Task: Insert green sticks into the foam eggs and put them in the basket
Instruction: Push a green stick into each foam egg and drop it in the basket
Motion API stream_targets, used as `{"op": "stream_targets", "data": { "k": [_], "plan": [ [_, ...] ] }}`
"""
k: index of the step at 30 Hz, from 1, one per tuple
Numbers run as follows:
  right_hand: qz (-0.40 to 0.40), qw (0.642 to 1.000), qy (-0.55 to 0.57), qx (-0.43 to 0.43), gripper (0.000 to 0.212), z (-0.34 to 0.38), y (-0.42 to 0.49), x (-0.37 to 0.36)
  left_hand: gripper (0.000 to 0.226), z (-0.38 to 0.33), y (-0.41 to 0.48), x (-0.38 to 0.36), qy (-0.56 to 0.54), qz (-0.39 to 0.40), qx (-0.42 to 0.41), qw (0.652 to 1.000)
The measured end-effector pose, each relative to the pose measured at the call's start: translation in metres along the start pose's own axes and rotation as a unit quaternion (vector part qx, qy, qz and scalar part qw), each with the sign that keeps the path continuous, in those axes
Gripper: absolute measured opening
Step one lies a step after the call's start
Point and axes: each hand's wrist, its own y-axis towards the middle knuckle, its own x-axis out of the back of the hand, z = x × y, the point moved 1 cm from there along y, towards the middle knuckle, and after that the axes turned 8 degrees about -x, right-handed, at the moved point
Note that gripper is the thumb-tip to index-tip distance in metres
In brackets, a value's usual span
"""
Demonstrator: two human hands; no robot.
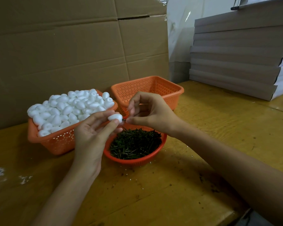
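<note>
Insertion step in progress: left hand (95, 128) grip pinches 1 foam egg (115, 117) between thumb and fingers, held above the round basket of green sticks (135, 143). Right hand (151, 114) grip is narrow, pinching 1 stick (124, 120) whose tip is at the egg's end; most of the stick is hidden, so depth is unclear. To do it well: keep the stick in line with the egg's long axis, push straight, don't squeeze the foam hard, it'll likely dent. Then drop it in the empty orange basket (171, 91) behind, not the full egg basket (55, 141) on the left of the tabletop (203, 128).
</note>
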Motion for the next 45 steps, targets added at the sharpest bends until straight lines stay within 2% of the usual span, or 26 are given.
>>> {"op": "stream_targets", "data": {
  "k": [11,24,34,45],
  "plan": [
    [-0.022,1.000,0.001,0.010,0.030,0.003,-0.002,-0.002,0.021,0.003,-0.001,-0.001,0.020,0.004,-0.003,1.000],
    [0.019,0.999,-0.005,-0.036,0.034,0.002,-0.002,-0.006,0.039,0.000,-0.001,-0.001,0.022,0.022,-0.031,0.999],
    [-0.030,0.998,-0.024,-0.054,0.032,0.002,-0.005,-0.010,0.046,0.000,-0.002,-0.001,0.027,0.022,-0.033,0.999],
    [-0.039,0.996,-0.034,-0.068,0.028,0.003,-0.006,-0.010,0.039,-0.001,-0.002,0.000,0.002,0.002,-0.013,1.000]
  ]
}}
